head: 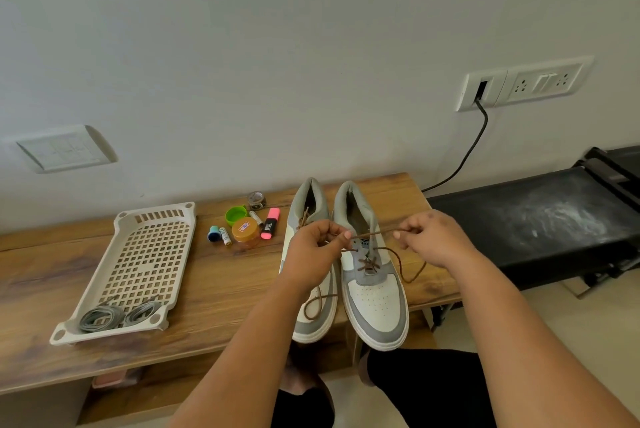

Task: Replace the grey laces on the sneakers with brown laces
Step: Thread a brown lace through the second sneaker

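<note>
Two white-and-grey sneakers stand side by side on the wooden table, toes toward me. The right sneaker (375,292) has a brown lace (372,235) crossed through its lower eyelets. My left hand (317,249) and my right hand (429,237) each pinch that lace and hold a stretch of it taut above the shoe's tongue. A loose end of it curls over the shoe's right side. The left sneaker (317,320) also carries a brown lace, with a loop lying on its toe; my left hand hides its middle. Two grey lace bundles (102,316) lie in the tray.
A beige perforated tray (145,254) sits on the table's left. Behind the shoes lie a green cap (236,214), an orange-lidded jar (245,232), a pink highlighter (270,223), a battery and a thread spool. A black bench (540,219) stands to the right, with a cable from the wall socket.
</note>
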A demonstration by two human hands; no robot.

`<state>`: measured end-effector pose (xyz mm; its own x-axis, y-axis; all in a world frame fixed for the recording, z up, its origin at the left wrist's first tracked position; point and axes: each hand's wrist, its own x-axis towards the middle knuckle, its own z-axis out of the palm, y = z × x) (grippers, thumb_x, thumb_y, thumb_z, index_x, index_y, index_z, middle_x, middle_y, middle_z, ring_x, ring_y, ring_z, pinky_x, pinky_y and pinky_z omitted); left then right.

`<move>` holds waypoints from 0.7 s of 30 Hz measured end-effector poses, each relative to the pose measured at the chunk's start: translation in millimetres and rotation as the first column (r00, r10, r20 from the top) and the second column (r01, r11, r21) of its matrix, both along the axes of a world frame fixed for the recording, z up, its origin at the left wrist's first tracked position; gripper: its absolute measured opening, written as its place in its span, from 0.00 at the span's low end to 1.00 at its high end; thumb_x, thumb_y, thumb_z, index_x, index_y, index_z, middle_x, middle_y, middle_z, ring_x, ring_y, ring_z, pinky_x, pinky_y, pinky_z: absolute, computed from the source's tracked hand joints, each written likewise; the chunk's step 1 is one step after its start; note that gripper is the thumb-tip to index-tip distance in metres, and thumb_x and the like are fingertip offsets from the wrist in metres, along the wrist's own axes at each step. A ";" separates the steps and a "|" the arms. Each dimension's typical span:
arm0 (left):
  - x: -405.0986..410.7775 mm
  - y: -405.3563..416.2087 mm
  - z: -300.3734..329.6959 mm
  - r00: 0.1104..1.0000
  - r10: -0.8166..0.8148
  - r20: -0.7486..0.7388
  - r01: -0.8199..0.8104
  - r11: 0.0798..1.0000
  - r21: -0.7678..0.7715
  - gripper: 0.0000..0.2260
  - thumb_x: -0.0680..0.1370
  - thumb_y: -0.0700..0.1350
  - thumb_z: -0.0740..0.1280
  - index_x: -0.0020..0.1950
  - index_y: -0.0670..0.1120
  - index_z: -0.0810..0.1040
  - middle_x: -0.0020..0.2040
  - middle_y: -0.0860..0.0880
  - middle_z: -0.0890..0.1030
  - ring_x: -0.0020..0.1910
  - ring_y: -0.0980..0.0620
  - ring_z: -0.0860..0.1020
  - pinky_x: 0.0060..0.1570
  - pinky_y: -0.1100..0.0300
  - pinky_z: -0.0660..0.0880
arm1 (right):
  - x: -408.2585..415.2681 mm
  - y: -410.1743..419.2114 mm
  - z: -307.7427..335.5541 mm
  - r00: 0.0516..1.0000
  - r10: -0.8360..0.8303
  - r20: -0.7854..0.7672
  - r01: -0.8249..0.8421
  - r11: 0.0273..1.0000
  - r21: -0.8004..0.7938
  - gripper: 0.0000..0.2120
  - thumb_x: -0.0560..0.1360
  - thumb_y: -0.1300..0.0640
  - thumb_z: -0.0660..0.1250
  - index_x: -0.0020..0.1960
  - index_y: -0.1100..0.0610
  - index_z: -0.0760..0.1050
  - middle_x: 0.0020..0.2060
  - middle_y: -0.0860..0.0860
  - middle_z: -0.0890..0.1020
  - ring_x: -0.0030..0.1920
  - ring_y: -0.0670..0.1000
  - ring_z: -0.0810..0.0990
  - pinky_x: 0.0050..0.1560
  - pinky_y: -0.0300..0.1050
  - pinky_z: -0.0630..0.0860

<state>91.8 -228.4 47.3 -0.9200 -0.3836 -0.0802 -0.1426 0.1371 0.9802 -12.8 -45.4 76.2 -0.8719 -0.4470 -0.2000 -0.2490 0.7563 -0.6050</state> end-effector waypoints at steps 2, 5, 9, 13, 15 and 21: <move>1.2 1.1 0.3 1.000 -0.014 0.002 0.014 0.998 0.062 0.03 0.79 0.41 0.70 0.49 0.42 0.82 0.43 0.48 0.86 0.44 0.54 0.84 0.46 0.63 0.79 | 0.4 0.8 -1.0 0.998 0.059 0.031 -0.060 0.998 0.027 0.03 0.77 0.50 0.69 0.46 0.48 0.81 0.45 0.41 0.78 0.49 0.44 0.76 0.50 0.42 0.70; 0.3 5.8 3.5 0.999 0.033 -0.019 -0.028 0.977 0.212 0.06 0.78 0.40 0.70 0.51 0.38 0.82 0.45 0.44 0.86 0.43 0.55 0.84 0.44 0.66 0.78 | 9.8 -8.8 3.8 0.973 0.205 0.104 -0.211 0.976 0.048 0.06 0.74 0.49 0.72 0.51 0.44 0.81 0.44 0.40 0.79 0.46 0.40 0.76 0.44 0.37 0.70; -1.3 6.6 6.7 0.982 0.187 0.005 -0.179 0.930 0.320 0.04 0.74 0.39 0.74 0.46 0.40 0.82 0.41 0.43 0.86 0.38 0.52 0.83 0.39 0.65 0.78 | 15.1 -22.0 2.3 0.900 0.349 0.263 -0.377 0.924 0.065 0.05 0.71 0.51 0.75 0.47 0.44 0.84 0.43 0.41 0.84 0.47 0.41 0.80 0.52 0.41 0.75; -0.1 1.0 4.0 0.949 0.315 0.022 -0.311 0.917 0.249 0.05 0.73 0.40 0.75 0.46 0.41 0.82 0.39 0.45 0.86 0.40 0.52 0.85 0.33 0.69 0.75 | 20.1 -24.6 1.5 0.848 0.409 0.336 -0.461 0.883 0.086 0.10 0.72 0.50 0.75 0.53 0.47 0.84 0.43 0.43 0.85 0.48 0.42 0.81 0.54 0.41 0.75; -1.2 0.2 6.8 0.941 0.336 0.051 -0.324 0.842 0.432 0.06 0.75 0.38 0.73 0.50 0.39 0.80 0.41 0.45 0.85 0.41 0.53 0.84 0.37 0.67 0.78 | 20.8 -25.1 1.5 0.883 0.357 0.303 -0.393 0.917 0.064 0.15 0.72 0.45 0.73 0.57 0.47 0.80 0.45 0.43 0.82 0.48 0.43 0.80 0.51 0.41 0.75; -7.4 0.9 6.0 0.931 0.348 0.115 -0.290 0.508 0.811 0.06 0.76 0.38 0.71 0.52 0.41 0.77 0.40 0.47 0.84 0.40 0.54 0.84 0.39 0.64 0.80 | 14.4 -31.0 -9.7 0.989 0.134 0.066 -0.133 0.991 -0.021 0.13 0.79 0.47 0.64 0.63 0.45 0.73 0.54 0.49 0.79 0.53 0.49 0.78 0.50 0.44 0.76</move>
<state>84.4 -227.5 53.3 -0.7626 -0.4516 -0.4632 0.0464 -0.7524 0.6571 1.6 -76.4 66.5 -0.7889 -0.5623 -0.2479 -0.3052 0.7087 -0.6361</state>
